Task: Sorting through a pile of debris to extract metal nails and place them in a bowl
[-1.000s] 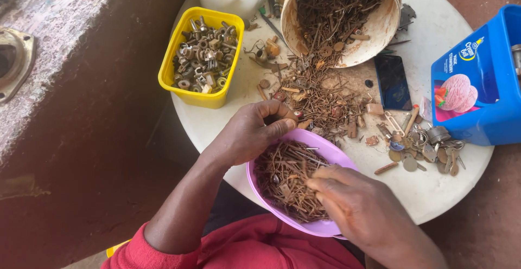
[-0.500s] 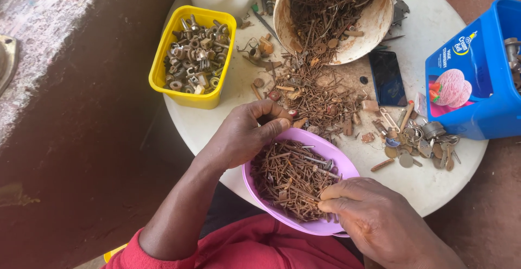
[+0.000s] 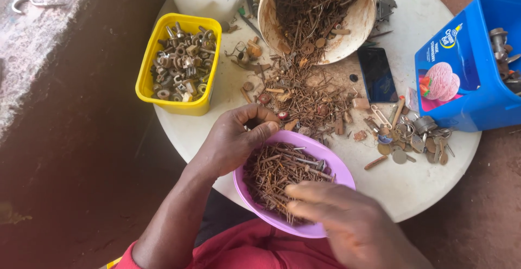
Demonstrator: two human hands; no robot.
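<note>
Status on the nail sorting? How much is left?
Done: the purple bowl holds a thick layer of rusty nails, and the yellow tub is full of nuts and fittings. In hand: the left hand grips the bowl's rim, the right hand is over the nails. Left: a mixed pile on the table and a tipped bucket still holding plenty.
</note>
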